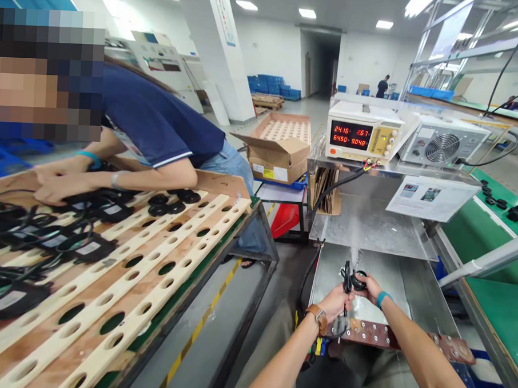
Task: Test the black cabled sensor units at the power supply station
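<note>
Head view: left hand (335,302) grips black cable (347,278); right hand (372,289) grasps round black part (359,280).

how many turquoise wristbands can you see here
2: one turquoise wristband just behind your right hand, another turquoise wristband worn by the co-worker at left. More may be hidden.

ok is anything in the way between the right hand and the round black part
Nothing visible is: the right hand grips the round black part directly; the left hand holds bundled black cable just beside it, not between.
</note>
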`<state>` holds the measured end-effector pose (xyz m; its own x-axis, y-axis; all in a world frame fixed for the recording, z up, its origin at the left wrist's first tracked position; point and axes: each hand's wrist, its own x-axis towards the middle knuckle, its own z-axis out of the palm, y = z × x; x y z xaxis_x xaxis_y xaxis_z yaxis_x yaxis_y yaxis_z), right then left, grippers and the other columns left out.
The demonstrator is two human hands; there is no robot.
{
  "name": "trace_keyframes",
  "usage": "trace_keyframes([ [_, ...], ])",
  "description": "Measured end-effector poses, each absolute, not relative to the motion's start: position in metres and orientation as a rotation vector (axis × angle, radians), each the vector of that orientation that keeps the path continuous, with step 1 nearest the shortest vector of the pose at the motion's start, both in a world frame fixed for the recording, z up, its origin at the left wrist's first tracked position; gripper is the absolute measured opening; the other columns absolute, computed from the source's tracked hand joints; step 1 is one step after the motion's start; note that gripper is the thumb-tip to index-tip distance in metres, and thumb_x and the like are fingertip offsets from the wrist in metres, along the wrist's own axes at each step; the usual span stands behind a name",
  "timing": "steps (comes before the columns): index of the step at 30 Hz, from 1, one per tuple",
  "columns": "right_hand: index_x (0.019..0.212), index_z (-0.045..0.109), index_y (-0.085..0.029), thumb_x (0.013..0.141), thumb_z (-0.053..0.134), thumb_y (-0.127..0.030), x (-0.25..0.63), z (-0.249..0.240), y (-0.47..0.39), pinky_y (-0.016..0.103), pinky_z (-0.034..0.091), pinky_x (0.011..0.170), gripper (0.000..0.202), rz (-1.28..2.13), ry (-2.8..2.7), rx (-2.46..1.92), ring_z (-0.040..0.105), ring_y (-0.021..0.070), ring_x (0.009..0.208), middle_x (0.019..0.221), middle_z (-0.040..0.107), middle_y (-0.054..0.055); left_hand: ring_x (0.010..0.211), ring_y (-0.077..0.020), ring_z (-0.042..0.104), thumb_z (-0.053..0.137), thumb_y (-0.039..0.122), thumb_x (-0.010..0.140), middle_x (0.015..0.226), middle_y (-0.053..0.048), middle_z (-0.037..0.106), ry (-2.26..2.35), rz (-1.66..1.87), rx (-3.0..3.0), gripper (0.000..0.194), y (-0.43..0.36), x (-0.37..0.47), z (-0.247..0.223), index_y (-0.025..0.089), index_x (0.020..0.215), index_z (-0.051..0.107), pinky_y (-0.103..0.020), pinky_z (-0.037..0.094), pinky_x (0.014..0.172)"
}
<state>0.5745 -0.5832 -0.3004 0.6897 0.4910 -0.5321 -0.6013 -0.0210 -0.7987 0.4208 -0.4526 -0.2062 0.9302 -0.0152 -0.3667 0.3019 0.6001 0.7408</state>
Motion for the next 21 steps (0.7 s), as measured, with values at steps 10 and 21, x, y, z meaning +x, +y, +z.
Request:
trace_keyframes([
  [10, 0.101, 0.059, -0.019, 0.079, 0.081, -0.029, 0.5714, -0.3046, -0.5816, 0.036, 0.063, 0.061, 0.033, 0.859, 0.116, -1.330, 0.066, 0.0232, 0.072, 0.087, 0.065, 0.006, 0.047, -0.0042, 0.036, 0.067, 0.017, 0.059, 0.064, 0.007, 0.048, 0.325, -0.171, 0.925, 0.034, -0.4514, 0.4195, -0.2074, 0.017, 0.088, 0.049, -0.021, 0.025, 0.048],
  [21, 0.099, 0.058, -0.019, 0.077, 0.080, -0.031, 0.5682, -0.3003, -0.5776, 0.033, 0.062, 0.058, 0.034, 0.850, 0.125, -1.355, 0.066, 0.0229, 0.073, 0.084, 0.063, 0.004, 0.046, -0.0043, 0.033, 0.056, 0.011, 0.059, 0.062, 0.008, 0.045, 0.412, -0.166, 0.975, 0.033, -0.4545, 0.4242, -0.2105, 0.019, 0.089, 0.046, -0.019, 0.026, 0.049],
])
